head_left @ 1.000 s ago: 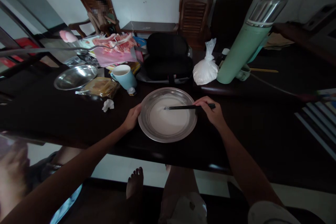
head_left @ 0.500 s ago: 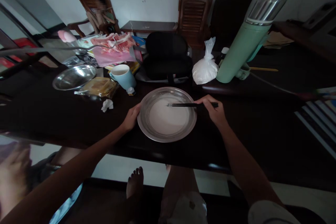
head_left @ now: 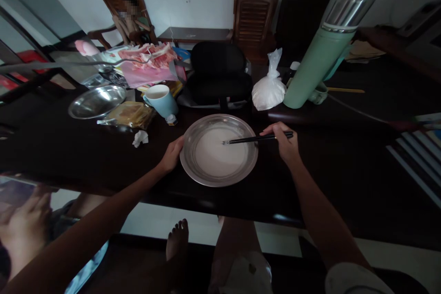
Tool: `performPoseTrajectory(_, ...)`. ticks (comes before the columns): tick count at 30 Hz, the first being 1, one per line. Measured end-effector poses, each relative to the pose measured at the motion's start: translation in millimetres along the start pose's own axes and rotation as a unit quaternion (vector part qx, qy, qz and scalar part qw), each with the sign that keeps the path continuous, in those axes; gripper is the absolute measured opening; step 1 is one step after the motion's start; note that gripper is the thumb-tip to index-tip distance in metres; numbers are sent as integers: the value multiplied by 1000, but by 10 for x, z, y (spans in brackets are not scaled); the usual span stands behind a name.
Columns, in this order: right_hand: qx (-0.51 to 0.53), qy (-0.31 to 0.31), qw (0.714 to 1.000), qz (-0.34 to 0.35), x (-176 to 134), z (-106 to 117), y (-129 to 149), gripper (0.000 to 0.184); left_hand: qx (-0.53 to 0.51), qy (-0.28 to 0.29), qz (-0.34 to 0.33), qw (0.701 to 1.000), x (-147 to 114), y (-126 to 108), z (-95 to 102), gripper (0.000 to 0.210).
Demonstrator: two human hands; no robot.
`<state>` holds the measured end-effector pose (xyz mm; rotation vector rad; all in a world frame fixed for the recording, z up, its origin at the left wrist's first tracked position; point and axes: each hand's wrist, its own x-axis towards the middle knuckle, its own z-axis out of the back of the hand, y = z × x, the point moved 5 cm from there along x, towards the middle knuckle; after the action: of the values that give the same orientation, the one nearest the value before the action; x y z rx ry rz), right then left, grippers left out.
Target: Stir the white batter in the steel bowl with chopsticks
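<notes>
**Spilling looked like the main worry**

The dark counter (head_left: 330, 170) carried the metal bowl (head_left: 189, 156), which sat between the person's hands. Behind the bowl was a black bag (head_left: 220, 73); beyond it to the right stood a green flask (head_left: 312, 62).

The bowl itself seemed the likeliest source of trouble: it was steadied on its left side alone, so a hard push from the right could have turned or tipped it. A brisk flick could have splashed liquid over the rim.

The bowl looked wide, round and silvery, and stood level. The white liquid (head_left: 220, 158) inside looked thin and mostly smooth, its surface below the rim.

Behind the bowl, to the right, was a knotted plastic bag (head_left: 269, 94) with white contents. The left hand (head_left: 172, 154) had its grip on the bowl's left rim, some fingers hidden. The right hand (head_left: 284, 142), to the bowl's right, had its grip closed around black chopsticks (head_left: 250, 139). These slanted across the bowl's right rim, tips at the liquid; their depth could not be told. Left of the bowl lay a crumpled tissue (head_left: 140, 138).
</notes>
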<state>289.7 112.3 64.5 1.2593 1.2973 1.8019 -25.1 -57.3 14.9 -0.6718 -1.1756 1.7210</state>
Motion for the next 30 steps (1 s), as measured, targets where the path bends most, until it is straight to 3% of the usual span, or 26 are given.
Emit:
performPoseTrajectory(2, 22, -12, 1000, -13, -2, 12, -35, 41, -1, 0, 0, 1000, 2, 6, -2, 76)
performPoseTrajectory(8, -20, 142, 990, 18, -64, -228, 36, 38, 5, 1, -3, 1000, 4, 3, -6, 78)
performPoseTrajectory(10, -25, 113, 993, 30, -42, -180, 57, 36, 5, 3, -2, 1000, 2, -3, -7, 76)
performPoseTrajectory(14, 4, -1, 1000, 20, 4, 3, -3, 37, 6, 1, 0, 1000, 2, -5, -3, 74)
performPoseTrajectory(16, 27, 1, 1000, 5, -6, -5, -46, 39, 4, 0, -3, 1000, 4, -7, -2, 75)
performPoseTrajectory(20, 25, 103, 994, 3, -60, -181, -26, 38, 6, 2, -7, 1000, 3, -20, -6, 75)
performPoseTrajectory(22, 5, 124, 992, 22, -64, -211, 23, 35, 9, 0, -5, 1000, -1, -26, -7, 76)
performPoseTrajectory(28, 8, -9, 999, 36, 7, 19, 20, 34, 6, -5, 2, 1000, 0, -21, -8, 81)
performPoseTrajectory(30, 25, -6, 999, 26, -2, 9, -21, 35, 9, -5, 2, 1000, 2, -18, -8, 82)
